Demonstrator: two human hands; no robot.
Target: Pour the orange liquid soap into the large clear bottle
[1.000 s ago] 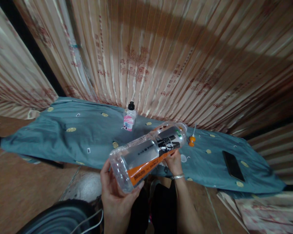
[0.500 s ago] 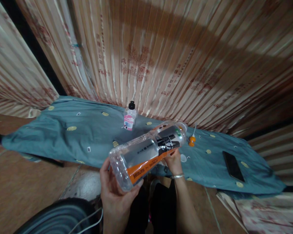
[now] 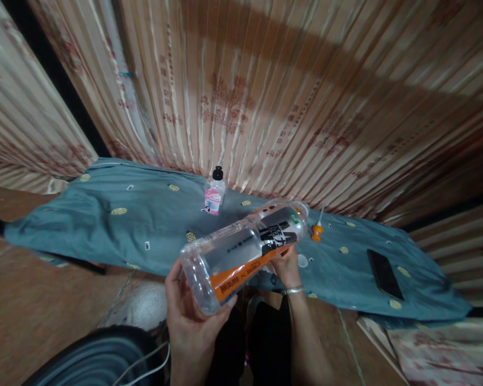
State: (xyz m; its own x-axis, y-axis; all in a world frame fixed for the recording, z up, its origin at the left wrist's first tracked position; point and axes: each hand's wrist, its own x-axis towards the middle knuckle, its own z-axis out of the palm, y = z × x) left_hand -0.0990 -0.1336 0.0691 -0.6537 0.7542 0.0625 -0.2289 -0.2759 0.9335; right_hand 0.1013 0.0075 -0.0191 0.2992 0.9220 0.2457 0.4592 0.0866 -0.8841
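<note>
A large clear plastic bottle point(image 3: 241, 252) with an orange, black and silver label lies tilted in the air, its base toward me on the left and its neck up to the right. My left hand point(image 3: 197, 305) is closed around the base end. Beneath the label, my right hand point(image 3: 285, 265) grips the bottle's underside, its fingers mostly hidden behind it; a bracelet circles the wrist. Some whitish bit shows beside those fingers, too unclear to name. Just past the neck, an orange cap with a thin pale tube point(image 3: 316, 231) rests on the cloth.
A teal cloth point(image 3: 145, 214) covers a long narrow table. On it stand a small clear bottle with a black cap and pink label point(image 3: 214, 198), a round whitish disc point(image 3: 302, 261) and a dark phone point(image 3: 384, 273). Pleated curtains point(image 3: 233, 107) hang behind. A black ribbed stool point(image 3: 96, 359) is at lower left.
Almost nothing differs. The view has shifted very slightly, and both hands keep the bottle in the same pose.
</note>
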